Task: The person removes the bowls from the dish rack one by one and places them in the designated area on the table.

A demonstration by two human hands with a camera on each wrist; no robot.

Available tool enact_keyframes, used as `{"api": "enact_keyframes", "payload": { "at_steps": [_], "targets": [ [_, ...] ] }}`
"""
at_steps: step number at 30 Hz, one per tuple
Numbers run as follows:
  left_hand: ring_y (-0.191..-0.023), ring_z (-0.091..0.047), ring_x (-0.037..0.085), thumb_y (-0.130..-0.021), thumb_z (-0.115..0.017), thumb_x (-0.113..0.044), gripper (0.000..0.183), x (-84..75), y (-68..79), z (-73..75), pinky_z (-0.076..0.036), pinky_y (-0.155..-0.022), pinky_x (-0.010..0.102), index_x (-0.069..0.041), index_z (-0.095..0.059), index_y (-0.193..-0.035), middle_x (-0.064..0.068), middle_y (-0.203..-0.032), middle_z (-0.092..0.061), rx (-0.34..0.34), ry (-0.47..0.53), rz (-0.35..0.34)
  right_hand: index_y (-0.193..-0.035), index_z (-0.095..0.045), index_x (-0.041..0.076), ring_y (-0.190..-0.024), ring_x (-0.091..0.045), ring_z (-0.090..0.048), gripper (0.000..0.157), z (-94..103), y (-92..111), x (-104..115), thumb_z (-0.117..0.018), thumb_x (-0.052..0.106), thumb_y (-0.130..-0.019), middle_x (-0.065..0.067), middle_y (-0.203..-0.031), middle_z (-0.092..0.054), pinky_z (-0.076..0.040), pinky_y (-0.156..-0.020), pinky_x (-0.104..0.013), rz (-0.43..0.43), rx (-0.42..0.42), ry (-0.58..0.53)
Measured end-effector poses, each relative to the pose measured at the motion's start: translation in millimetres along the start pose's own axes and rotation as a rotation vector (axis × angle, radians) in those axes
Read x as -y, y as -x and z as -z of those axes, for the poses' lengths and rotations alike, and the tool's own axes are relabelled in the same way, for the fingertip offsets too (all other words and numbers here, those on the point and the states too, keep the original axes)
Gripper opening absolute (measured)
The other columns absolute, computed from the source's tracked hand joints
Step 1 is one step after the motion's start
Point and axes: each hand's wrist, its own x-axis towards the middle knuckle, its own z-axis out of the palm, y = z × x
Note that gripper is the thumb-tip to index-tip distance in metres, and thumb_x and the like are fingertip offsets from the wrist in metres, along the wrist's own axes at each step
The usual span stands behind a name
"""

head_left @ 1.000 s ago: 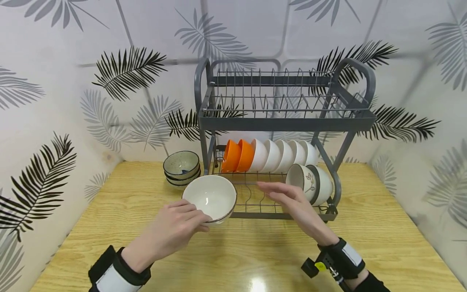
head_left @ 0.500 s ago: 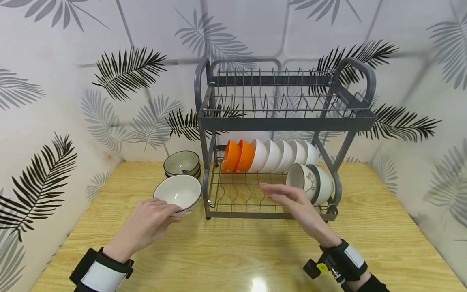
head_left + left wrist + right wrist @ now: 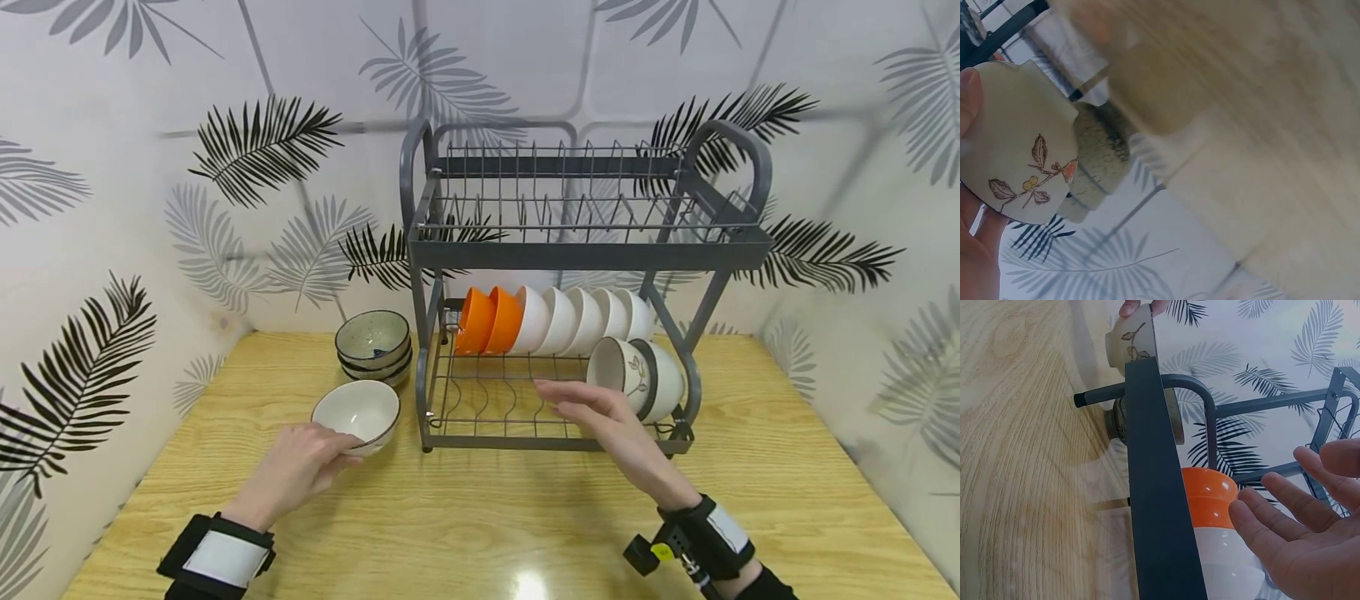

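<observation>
Left hand [image 3: 294,467] pinches a cream bowl [image 3: 363,408] by its rim, bowl now lower and farther left than a second ago, left of the dish rack [image 3: 588,255], just before the stacked bowls [image 3: 373,343], bench [image 3: 480,517] contact unclear, right hand [image 3: 600,417] nearly unmoved, fingers extended.

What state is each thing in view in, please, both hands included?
Dark grey metal dish rack: standing upright
Round cream ceramic bowl: opening upward, gripped at the rim
Left hand: gripping that bowl
Right hand: fingers extended, holding nothing
Round speckled grey-green ceramic bowls: stacked, openings upward
Two round glossy orange bowls: tilted on edge in the rack
Round glossy white bowls: likewise tilted
Two round cream ceramic bowls: on their sides, racked
</observation>
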Motion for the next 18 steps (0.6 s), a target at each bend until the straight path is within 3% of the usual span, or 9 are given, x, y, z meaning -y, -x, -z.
{"api": "enact_keyframes", "payload": {
  "at_steps": [7,18],
  "targets": [
    [-0.063,-0.065,0.009,-0.075,-0.086,-0.022,0.013,5.1,7.1,-12.4,-0.047,-0.051,0.024,-0.023,-0.078,-0.085,-0.011,-0.073,-0.074,0.046,0.041,0.044,-0.14,-0.056,-0.001,-0.131,-0.014,-0.058,0.041,-1.1,0.3,0.9,-0.049,0.021,-0.106,-0.019,-0.15,-0.052,-0.046,-0.105,-0.016,-0.011,0.0,0.016],
    [-0.072,-0.07,0.013,-0.079,-0.083,-0.022,0.009,8.3,14.6,-23.8,-0.055,-0.059,0.031,-0.022,-0.08,-0.088,-0.009,-0.079,-0.075,0.124,0.047,0.046,-0.14,-0.056,0.0,-0.13,-0.013,-0.058,0.04,-1.3,0.9,-0.5,-0.05,0.021,-0.106,-0.019,-0.151,-0.051,-0.046,-0.106,-0.019,-0.01,0.007,0.009]
  ]
}}
